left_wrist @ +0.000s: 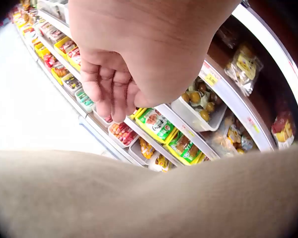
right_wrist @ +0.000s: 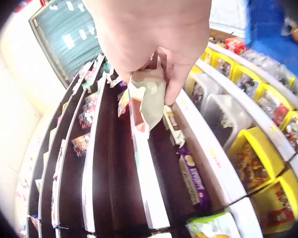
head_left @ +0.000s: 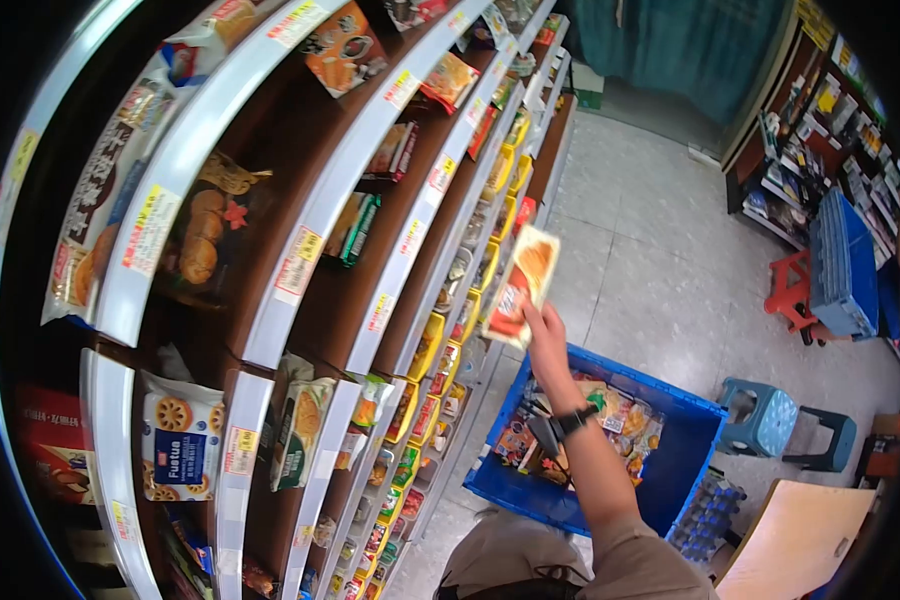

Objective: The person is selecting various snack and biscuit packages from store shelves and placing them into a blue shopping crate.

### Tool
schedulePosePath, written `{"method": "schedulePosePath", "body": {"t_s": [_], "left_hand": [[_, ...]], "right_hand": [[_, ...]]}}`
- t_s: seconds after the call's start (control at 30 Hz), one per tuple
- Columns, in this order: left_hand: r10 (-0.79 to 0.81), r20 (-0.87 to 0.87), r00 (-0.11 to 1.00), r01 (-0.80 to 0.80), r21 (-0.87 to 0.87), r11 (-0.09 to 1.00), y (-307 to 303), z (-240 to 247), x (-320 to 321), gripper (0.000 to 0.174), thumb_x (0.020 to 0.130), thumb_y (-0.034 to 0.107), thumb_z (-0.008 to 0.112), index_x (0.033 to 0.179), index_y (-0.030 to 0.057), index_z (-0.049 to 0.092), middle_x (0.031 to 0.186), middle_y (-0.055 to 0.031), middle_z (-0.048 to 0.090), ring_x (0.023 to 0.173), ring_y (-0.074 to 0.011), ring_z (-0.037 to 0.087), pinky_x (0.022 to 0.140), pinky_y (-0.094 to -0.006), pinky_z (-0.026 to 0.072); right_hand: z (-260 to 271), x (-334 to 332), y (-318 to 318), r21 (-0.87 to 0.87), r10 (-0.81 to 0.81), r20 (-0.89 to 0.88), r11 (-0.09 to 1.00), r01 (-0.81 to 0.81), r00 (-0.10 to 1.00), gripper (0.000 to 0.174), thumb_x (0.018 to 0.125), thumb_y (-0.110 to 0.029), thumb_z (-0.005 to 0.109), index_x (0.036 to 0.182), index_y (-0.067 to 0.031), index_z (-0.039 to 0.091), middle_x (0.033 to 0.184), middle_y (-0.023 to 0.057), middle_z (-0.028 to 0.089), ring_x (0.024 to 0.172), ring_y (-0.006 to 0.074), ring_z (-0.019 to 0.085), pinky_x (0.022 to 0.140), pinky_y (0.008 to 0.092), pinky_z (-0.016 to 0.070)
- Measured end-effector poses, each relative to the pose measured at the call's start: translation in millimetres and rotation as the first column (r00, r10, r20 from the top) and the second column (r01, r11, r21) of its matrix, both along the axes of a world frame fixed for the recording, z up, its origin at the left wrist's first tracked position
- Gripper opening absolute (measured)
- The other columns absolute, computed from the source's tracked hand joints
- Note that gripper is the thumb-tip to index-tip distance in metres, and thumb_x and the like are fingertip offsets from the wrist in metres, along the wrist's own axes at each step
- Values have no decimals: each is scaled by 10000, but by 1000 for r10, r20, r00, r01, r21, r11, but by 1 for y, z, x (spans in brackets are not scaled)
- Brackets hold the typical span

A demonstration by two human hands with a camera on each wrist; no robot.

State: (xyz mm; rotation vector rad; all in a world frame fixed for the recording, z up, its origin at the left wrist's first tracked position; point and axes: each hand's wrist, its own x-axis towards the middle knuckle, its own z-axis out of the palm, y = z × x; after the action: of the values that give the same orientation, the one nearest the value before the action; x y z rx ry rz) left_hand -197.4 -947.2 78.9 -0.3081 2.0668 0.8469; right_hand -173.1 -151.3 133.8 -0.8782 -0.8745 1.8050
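In the head view my right hand [head_left: 545,335] pinches one end of a flat cream-and-red food packet [head_left: 526,285], held up beyond the far left corner of a blue crate [head_left: 705,410]. The right wrist view shows the right hand [right_wrist: 156,44] from behind, thumb and fingers on the packet's pale edge [right_wrist: 153,96], with shelves below. Several mixed packets [head_left: 625,430] lie in the crate. The left hand [left_wrist: 134,64] appears only in the left wrist view, its fingers loosely bent and holding nothing, with snack shelves behind.
Tiered shelves [head_left: 270,290] with packaged snacks and yellow bins [head_left: 425,345] run along the left. Blue stools [head_left: 757,415], a red stool [head_left: 792,290] and a wooden board [head_left: 795,540] stand at the right. Grey tiled floor [head_left: 620,210] lies beyond the crate.
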Motion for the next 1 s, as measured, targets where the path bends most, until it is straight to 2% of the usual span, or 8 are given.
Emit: {"method": "schedulePosePath", "body": {"t_s": [0.17,0.2,0.23,0.3,0.47,0.8,0.93,1.0], "left_hand": [[-182,-53,982,177,-78,981,25,-28,-34,257,957,219,513,932,-13,623,683,-79,650,615,-140,632,568,-260,507],[51,-19,999,-46,195,980,71,-8,-26,307,951,250,499,842,0,641,644,-80,643,549,-139,607,515,-261,483],[-310,-149,939,300,-83,950,139,28,-26,323,932,240,505,738,20,638,633,-78,639,533,-123,593,492,-255,457],[-493,-184,850,478,-125,870,207,54,-34,272,924,221,507,822,2,632,659,-64,624,597,-126,603,526,-273,469],[-439,-118,891,450,91,888,263,28,-34,231,944,183,489,934,3,633,729,-45,638,656,-112,610,597,-267,492],[-551,-152,821,567,102,817,272,56,-24,197,942,104,468,921,-1,634,732,-52,639,672,-106,616,626,-245,502],[-365,-162,917,380,78,922,215,48,-27,216,945,177,500,972,18,644,754,-48,651,645,-116,612,594,-253,507],[-272,-64,960,277,89,957,187,46,-26,234,952,211,495,969,20,630,759,-56,655,623,-111,603,562,-242,488]], "right_hand": [[-49,163,-120,-148,47,82,988,-34,995,721,863,51,629,1396,-140,182,1273,154,515,1137,200,544,917,335,490],[-66,195,-141,-206,61,117,978,-35,991,791,836,80,640,1424,-121,150,1312,151,482,1189,215,514,962,345,466],[-85,221,-160,-122,26,203,993,-1,979,816,827,96,628,1454,-127,156,1255,108,514,1113,194,550,947,344,475],[-111,273,-195,-232,67,285,973,1,956,737,802,106,639,1428,-71,292,1299,92,508,1167,193,526,994,327,434],[-169,357,-214,-540,141,359,838,82,923,685,646,64,523,1320,-35,445,1179,97,580,1100,241,549,921,306,441],[-330,384,-226,-504,152,576,840,202,803,616,655,56,496,1265,-23,478,1032,134,615,813,260,611,619,365,517],[-446,425,-254,-441,424,845,897,-25,326,536,758,-72,555,1284,-11,472,1078,198,618,971,334,626,819,396,525],[-381,406,-239,-441,440,891,897,-22,114,549,764,-121,578,1288,2,467,1082,228,616,985,358,621,848,418,512]]}}
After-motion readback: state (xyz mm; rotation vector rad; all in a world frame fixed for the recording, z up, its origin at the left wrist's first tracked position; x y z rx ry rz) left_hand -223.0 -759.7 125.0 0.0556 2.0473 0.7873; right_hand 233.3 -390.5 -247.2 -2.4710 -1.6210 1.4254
